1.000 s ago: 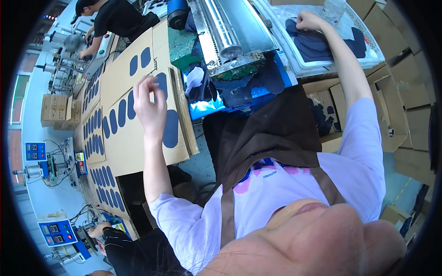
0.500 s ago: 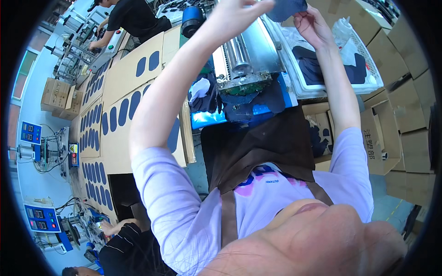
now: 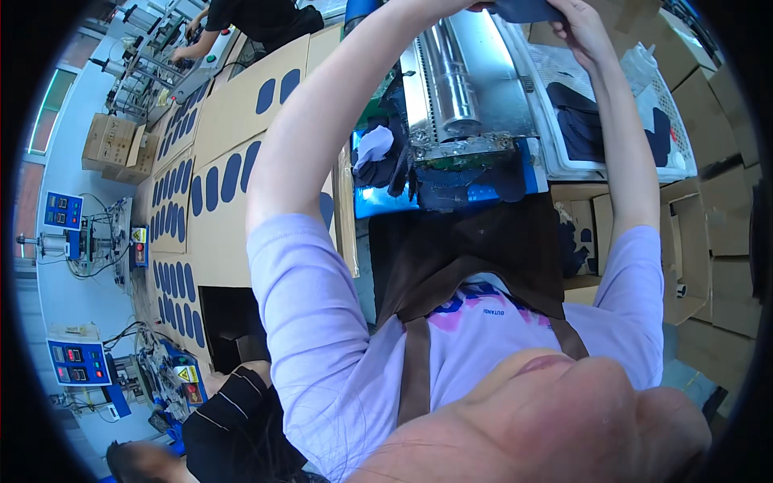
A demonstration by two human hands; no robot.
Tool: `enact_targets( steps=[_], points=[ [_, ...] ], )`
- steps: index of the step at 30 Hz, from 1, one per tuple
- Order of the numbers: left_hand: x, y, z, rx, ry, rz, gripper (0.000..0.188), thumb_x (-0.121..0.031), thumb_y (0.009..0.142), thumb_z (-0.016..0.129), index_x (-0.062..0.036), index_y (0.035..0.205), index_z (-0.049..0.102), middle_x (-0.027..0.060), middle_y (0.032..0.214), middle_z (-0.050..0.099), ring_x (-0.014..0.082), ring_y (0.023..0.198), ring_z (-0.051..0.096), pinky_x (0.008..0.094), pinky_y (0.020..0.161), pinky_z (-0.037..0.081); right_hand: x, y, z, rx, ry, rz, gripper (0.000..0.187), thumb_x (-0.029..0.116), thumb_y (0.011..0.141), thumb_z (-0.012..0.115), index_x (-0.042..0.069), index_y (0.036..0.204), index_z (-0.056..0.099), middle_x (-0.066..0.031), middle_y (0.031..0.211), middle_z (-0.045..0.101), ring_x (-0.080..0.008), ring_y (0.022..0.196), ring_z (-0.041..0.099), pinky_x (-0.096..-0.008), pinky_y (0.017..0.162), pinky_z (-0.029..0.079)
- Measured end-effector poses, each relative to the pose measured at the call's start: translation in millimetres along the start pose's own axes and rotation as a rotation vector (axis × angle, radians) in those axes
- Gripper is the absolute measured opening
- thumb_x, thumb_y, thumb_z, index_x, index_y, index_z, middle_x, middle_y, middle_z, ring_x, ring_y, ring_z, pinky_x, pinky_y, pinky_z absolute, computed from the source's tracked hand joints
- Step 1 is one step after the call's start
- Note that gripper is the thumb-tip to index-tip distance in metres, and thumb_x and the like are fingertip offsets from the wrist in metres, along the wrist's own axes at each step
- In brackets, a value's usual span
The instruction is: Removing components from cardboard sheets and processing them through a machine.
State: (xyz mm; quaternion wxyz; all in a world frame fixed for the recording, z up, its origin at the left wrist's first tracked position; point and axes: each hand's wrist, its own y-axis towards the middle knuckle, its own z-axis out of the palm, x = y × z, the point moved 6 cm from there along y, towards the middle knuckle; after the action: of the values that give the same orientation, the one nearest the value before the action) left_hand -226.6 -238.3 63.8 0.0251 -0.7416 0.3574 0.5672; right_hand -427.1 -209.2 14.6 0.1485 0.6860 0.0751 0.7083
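Observation:
A dark blue piece of sheet material [image 3: 527, 10] is stretched between my hands at the top edge of the view, above a machine with a shiny metal roller [image 3: 451, 76]. My right hand [image 3: 586, 30] pinches its right end between thumb and fingers. At its left end is my left hand [image 3: 451, 5], its fingertips closed at the piece's edge and mostly cut off by the picture's top. Dark scraps and a crumpled white cloth [image 3: 374, 145] lie at the machine's near end, on a blue surface.
Right of the machine, a white plastic basket [image 3: 680, 153] holds dark pieces and a clear squeeze bottle [image 3: 638, 68]. Cardboard sheets [image 3: 233, 121] at left carry rows of dark blue ovals. An open carton [image 3: 688, 241] stands at lower right. Two co-workers [image 3: 258, 20] sit at benches on the left.
The view has shifted, so the machine and basket sit further right. The dark piece has moved right with both hands, and my left hand has slid mostly out at the top.

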Motion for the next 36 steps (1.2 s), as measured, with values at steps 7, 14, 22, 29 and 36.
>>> enact_targets(
  steps=[7,14,22,29,36],
  points=[
    [21.7,4.4,-70.2,-0.314,0.520,0.128,0.029,-0.017,0.082,0.066,0.0055,0.100,0.064,0.0148,0.082,0.068,0.0202,0.074,0.065,0.0328,0.070,0.053,-46.6,34.2,4.4,-0.061,-0.231,0.077,0.011,0.013,0.091,0.065,0.003,0.096,0.064,-0.0002,0.069,0.060,-0.0055,0.049,0.051,-0.0199,0.041,0.039],
    [69.6,-27.1,-100.9,-0.339,0.488,-0.003,0.025,-0.020,0.083,0.066,0.0042,0.080,0.066,0.0131,0.069,0.066,0.0193,0.067,0.064,0.0337,0.064,0.050,-60.5,37.3,22.7,-0.066,-0.314,0.144,0.011,0.012,0.090,0.064,0.002,0.095,0.061,-0.0032,0.064,0.059,-0.0087,0.047,0.052,-0.0220,0.038,0.039],
    [97.2,-34.8,-102.6,-0.265,0.470,-0.064,0.028,-0.025,0.081,0.067,0.0028,0.082,0.071,0.0121,0.065,0.066,0.0157,0.064,0.063,0.0333,0.062,0.050,-68.4,70.1,22.1,0.046,-0.628,-0.078,0.023,0.024,0.087,0.070,0.003,0.080,0.064,0.0000,0.067,0.058,-0.0098,0.058,0.052,-0.0261,0.052,0.040],
    [120.8,-28.6,-108.8,-0.242,0.446,-0.097,0.032,-0.029,0.082,0.067,0.0030,0.080,0.072,0.0129,0.065,0.067,0.0173,0.063,0.063,0.0349,0.062,0.050,-82.1,88.4,42.0,0.185,-0.745,-0.250,0.031,0.033,0.088,0.073,0.007,0.076,0.060,0.0064,0.070,0.051,-0.0030,0.068,0.043,-0.0223,0.062,0.034],
    [120.2,-31.6,-111.6,-0.227,0.407,-0.205,0.041,-0.035,0.080,0.072,0.0045,0.069,0.070,0.0097,0.057,0.063,0.0161,0.053,0.059,0.0352,0.055,0.047,-59.2,71.9,88.5,0.266,-0.886,-0.216,0.027,0.030,0.091,0.070,0.004,0.084,0.064,0.0046,0.075,0.056,-0.0038,0.074,0.048,-0.0209,0.068,0.038]
  ],
)
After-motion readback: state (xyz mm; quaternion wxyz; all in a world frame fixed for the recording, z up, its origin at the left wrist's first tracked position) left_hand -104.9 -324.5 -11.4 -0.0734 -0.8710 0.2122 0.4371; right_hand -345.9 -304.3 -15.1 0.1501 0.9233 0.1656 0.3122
